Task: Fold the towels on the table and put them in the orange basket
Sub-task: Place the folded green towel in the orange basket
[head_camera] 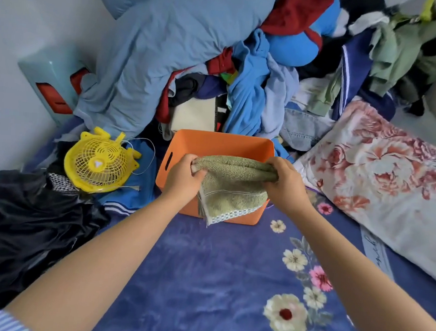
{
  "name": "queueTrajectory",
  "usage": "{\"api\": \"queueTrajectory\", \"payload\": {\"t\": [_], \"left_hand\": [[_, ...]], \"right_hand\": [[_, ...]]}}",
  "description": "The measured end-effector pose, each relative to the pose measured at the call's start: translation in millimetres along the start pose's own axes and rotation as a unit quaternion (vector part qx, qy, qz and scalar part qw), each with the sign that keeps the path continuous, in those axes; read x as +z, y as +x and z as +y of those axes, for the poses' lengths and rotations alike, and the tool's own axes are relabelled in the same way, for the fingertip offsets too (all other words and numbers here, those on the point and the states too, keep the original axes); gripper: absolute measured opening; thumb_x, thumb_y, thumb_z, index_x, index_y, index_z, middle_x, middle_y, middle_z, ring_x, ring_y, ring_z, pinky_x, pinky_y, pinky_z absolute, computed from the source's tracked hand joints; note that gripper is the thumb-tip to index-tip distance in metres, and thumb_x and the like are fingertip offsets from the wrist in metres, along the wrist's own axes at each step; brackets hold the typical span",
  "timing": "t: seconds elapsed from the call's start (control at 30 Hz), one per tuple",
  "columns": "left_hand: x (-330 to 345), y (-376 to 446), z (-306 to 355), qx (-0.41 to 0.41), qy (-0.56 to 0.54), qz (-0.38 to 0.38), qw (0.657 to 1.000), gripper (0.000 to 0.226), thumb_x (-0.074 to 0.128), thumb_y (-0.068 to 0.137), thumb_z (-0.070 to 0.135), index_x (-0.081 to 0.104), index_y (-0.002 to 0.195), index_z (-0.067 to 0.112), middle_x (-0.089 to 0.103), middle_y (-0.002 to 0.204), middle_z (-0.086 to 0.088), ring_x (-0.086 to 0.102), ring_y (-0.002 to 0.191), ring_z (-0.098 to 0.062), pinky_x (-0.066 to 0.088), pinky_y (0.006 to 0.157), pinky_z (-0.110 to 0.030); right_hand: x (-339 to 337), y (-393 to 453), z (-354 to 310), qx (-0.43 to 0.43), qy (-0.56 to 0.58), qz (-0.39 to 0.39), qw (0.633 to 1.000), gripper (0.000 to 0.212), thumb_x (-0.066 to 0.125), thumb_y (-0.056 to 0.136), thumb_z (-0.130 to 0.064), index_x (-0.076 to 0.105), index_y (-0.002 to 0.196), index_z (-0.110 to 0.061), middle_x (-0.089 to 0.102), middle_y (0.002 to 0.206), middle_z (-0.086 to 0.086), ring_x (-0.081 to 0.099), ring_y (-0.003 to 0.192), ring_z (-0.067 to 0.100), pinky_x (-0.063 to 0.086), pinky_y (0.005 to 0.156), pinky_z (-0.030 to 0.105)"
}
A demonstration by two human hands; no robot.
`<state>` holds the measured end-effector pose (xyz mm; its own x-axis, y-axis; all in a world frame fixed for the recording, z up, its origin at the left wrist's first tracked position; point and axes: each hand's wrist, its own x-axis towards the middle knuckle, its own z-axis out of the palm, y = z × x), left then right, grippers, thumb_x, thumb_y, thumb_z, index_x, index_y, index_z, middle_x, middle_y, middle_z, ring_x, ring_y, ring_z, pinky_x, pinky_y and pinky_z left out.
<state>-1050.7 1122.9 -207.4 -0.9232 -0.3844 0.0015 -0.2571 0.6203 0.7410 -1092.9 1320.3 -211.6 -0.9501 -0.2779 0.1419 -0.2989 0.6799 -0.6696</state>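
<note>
Green folded towel point(232, 184) held over the near rim of the orange basket point(221, 143), gripped at one end by the left hand point(182, 179) and at the other by the right hand point(284, 182). Beyond, a heap of clothes point(243, 89); left, a yellow fan point(98, 162); right, a floral pillow point(383, 175); below, a blue flowered blanket point(215, 282).

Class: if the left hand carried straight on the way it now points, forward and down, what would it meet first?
Probably the inside of the orange basket: the left hand, gripping the towel, sits over its near-left rim. Depth is unclear.
</note>
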Motion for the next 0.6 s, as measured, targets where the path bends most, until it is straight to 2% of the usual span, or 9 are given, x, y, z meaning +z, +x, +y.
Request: {"api": "queueTrajectory", "payload": {"t": [0.07,0.13,0.23,0.33,0.4,0.47,0.53,0.6], "left_hand": [[7,27,1,-0.016,-0.037,0.014,0.999,0.033,0.057,0.089,0.016,0.053,0.12,0.004,0.06,0.099,-0.008,0.052,0.087,-0.016,0.037,0.07,-0.021],[15,55,-2,-0.029,-0.07,0.007,0.997,0.031,0.056,0.089,0.014,0.055,0.118,0.002,0.056,0.092,-0.005,0.05,0.081,-0.015,0.039,0.06,-0.016],[32,97,-13,-0.026,-0.098,-0.02,0.995,0.028,0.054,0.091,0.012,0.052,0.116,0.0,0.05,0.078,0.003,0.044,0.066,-0.008,0.034,0.048,-0.001],[57,137,-33,-0.035,-0.109,-0.044,0.992,0.03,0.051,0.093,0.012,0.048,0.121,0.002,0.043,0.069,0.005,0.037,0.059,-0.005,0.032,0.045,-0.001],[74,155,-50,-0.049,-0.096,-0.061,0.992,0.033,0.048,0.094,0.014,0.044,0.125,0.004,0.039,0.067,0.006,0.037,0.058,-0.005,0.032,0.045,-0.003],[92,169,-66,-0.06,-0.075,-0.09,0.991,0.036,0.046,0.095,0.018,0.041,0.127,0.003,0.048,0.074,-0.001,0.046,0.066,-0.014,0.037,0.056,-0.01],[113,181,-83,-0.083,-0.038,-0.118,0.989,0.038,0.045,0.096,0.021,0.04,0.128,0.002,0.057,0.099,-0.016,0.054,0.092,-0.029,0.041,0.077,-0.028],[138,193,-99,-0.105,0.006,-0.146,0.984,0.037,0.042,0.097,0.023,0.041,0.125,-0.001,0.055,0.109,-0.021,0.053,0.104,-0.033,0.037,0.076,-0.035]], "right_hand": [[7,23,4,0.001,0.013,0.017,1.0,0.04,0.053,0.074,0.012,0.053,0.113,0.002,0.056,0.112,0.019,0.052,0.103,0.031,0.025,0.063,0.014],[14,45,8,0.006,0.023,0.035,0.999,0.041,0.052,0.072,0.014,0.053,0.112,0.002,0.057,0.112,0.02,0.053,0.105,0.03,0.025,0.063,0.012],[30,78,22,0.027,0.021,0.041,0.999,0.042,0.052,0.074,0.011,0.051,0.115,-0.001,0.058,0.116,0.016,0.053,0.106,0.028,0.03,0.066,0.017],[53,110,42,0.067,0.037,0.007,0.997,0.041,0.051,0.077,0.007,0.048,0.117,-0.005,0.058,0.117,0.013,0.054,0.105,0.028,0.041,0.074,0.027],[72,127,56,0.099,0.036,-0.024,0.994,0.039,0.049,0.078,0.004,0.047,0.116,-0.005,0.057,0.114,0.016,0.052,0.096,0.027,0.038,0.071,0.029],[91,142,71,0.133,0.024,-0.055,0.989,0.037,0.044,0.081,0.002,0.044,0.117,-0.003,0.054,0.114,0.02,0.048,0.094,0.026,0.031,0.071,0.029],[111,154,89,0.167,0.003,-0.091,0.982,0.037,0.039,0.084,0.001,0.041,0.121,-0.002,0.049,0.118,0.022,0.047,0.103,0.031,0.028,0.073,0.028],[131,167,108,0.203,-0.028,-0.118,0.972,0.038,0.034,0.087,-0.002,0.039,0.124,-0.003,0.045,0.123,0.023,0.046,0.107,0.034,0.028,0.075,0.028]]}}
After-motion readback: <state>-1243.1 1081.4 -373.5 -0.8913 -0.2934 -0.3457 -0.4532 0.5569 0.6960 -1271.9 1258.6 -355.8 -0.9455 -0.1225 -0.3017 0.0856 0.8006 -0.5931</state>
